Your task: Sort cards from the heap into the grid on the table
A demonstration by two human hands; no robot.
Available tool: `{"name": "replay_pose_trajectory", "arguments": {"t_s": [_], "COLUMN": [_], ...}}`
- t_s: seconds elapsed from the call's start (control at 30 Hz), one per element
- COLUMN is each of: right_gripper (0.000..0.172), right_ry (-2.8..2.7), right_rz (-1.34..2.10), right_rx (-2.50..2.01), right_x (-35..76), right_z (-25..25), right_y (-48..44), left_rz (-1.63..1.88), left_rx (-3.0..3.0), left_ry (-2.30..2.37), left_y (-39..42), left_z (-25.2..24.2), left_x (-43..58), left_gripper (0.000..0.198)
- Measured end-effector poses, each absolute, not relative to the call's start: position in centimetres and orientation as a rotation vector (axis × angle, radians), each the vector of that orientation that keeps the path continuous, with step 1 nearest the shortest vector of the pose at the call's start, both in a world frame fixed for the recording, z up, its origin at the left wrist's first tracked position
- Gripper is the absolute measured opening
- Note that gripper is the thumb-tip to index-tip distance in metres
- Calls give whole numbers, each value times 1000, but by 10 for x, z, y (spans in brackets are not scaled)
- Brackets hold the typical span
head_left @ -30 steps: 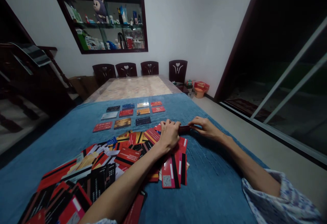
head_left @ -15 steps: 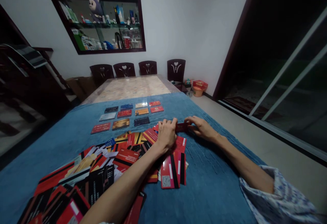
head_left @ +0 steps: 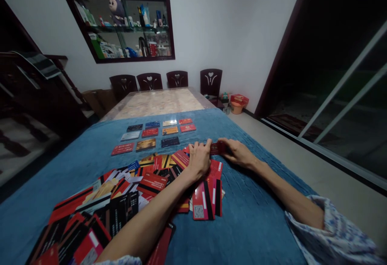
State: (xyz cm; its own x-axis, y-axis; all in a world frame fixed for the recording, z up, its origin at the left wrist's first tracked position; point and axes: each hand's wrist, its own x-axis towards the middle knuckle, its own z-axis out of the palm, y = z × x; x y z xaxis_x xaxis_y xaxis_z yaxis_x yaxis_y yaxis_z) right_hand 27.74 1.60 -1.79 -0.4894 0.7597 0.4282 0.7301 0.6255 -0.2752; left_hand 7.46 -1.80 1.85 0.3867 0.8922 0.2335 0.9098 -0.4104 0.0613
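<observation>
A dark red card [head_left: 216,148], tilted up from the cloth, spans the gap between my hands. My right hand [head_left: 238,153] pinches its right end between thumb and fingers. At the card's left end, my left hand [head_left: 199,161] closes its curled fingers over the edge; what lies under that palm is hidden. A loose heap of bank-style cards [head_left: 152,183], red, black, yellow and white, spreads below and left of my left hand, partly covered by my forearm. Pink-red cards with black stripes [head_left: 203,201] lie face down just beneath my left wrist.
Several cards stand apart in rows, among them a gold card [head_left: 145,145] and a dark blue card [head_left: 170,141]. A blue cloth [head_left: 248,216] covers the near table; the far marble top [head_left: 163,100] is bare. Wooden chairs [head_left: 211,80] line the far end.
The dark red card has turned so that more of its face shows, and my right fingers have closed more on its end. The whole view has shifted slightly.
</observation>
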Motion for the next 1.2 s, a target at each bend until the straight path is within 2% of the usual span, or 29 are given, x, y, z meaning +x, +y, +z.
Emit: {"name": "replay_pose_trajectory", "arguments": {"t_s": [0.27, 0.57, 0.9, 1.2], "right_gripper": [43, 43, 46, 51], "right_ry": [-2325, -2308, -2301, -2335], "right_rz": [38, -184, -371, -375], "right_rx": [-1142, -1196, -1255, -1239], "right_x": [273, 270, 268, 257], "right_z": [-16, -20, -8, 0], "right_y": [15, 17, 24, 40], "left_rz": [-416, -445, -360, -305], "left_rx": [-2533, -2538, -2556, -2545], "left_ry": [-1688, -1706, -1758, -1730], "left_y": [-12, -10, -9, 2], "left_z": [14, 22, 45, 54], "left_x": [75, 74, 77, 60], "left_gripper": [40, 37, 43, 48]}}
